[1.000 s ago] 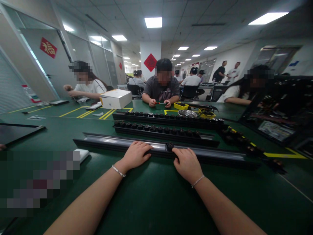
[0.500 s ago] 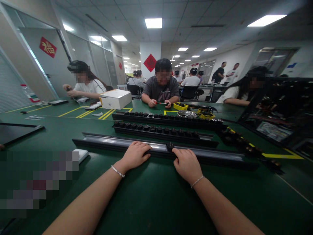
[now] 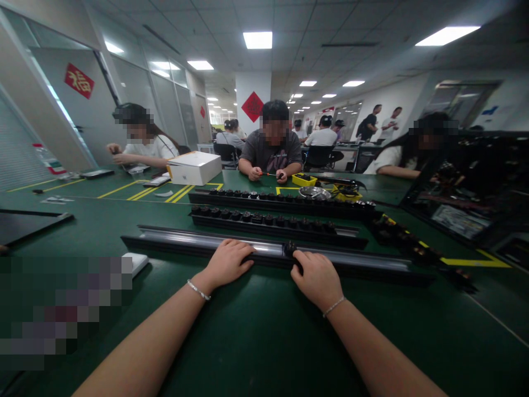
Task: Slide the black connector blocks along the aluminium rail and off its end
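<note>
A long black rail (image 3: 165, 242) with a shiny inner channel lies across the green table in front of me. My left hand (image 3: 229, 262) grips its near edge left of the middle, fingers over the top and thumb on the near side. In the channel sits a small round black plug-like piece (image 3: 290, 248) with prongs pointing up. My right hand (image 3: 316, 275) has its curled fingers on this piece's right side; the thumb is partly hidden. Beyond lies a second black rail (image 3: 351, 238) carrying a row of similar black pieces (image 3: 247, 216).
A third filled rail (image 3: 198, 197) lies farther back. More black pieces (image 3: 425, 253) line the right. Behind are a metal dish (image 3: 314, 193), a yellow tray (image 3: 304, 180) and a white box (image 3: 198, 168). A person opposite (image 3: 270, 149) holds an orange-handled tool (image 3: 266, 173).
My right hand has shifted very slightly against the black plug-like piece. My left hand and the rail stay in place.
</note>
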The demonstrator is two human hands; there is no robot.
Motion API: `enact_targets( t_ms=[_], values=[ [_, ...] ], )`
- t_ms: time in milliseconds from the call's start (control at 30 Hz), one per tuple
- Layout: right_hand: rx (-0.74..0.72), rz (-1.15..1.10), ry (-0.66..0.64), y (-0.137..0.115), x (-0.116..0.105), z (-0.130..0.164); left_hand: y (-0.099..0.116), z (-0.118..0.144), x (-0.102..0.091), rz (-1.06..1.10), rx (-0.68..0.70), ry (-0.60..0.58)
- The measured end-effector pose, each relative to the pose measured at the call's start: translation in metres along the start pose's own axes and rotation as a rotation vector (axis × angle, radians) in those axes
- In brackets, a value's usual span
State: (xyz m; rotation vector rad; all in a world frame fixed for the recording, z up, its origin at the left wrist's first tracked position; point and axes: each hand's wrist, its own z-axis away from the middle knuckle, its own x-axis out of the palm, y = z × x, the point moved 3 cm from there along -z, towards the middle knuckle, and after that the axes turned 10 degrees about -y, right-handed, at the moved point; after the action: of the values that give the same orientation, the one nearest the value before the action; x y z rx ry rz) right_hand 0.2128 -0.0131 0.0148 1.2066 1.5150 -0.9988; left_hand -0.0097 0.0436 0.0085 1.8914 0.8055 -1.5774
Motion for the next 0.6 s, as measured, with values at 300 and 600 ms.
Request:
enact_targets(
  t_ms=[300, 600],
  values=[
    [0.02, -0.01, -0.005, 0.0007, -0.0013, 0.0003, 0.0006, 0.0, -0.0008, 0.007, 0.003, 0.0],
    [0.038, -0.032, 0.011, 0.0032, -0.0035, 0.0002, -0.0003, -0.0002, 0.0, 0.011, 0.001, 0.0]
  ],
)
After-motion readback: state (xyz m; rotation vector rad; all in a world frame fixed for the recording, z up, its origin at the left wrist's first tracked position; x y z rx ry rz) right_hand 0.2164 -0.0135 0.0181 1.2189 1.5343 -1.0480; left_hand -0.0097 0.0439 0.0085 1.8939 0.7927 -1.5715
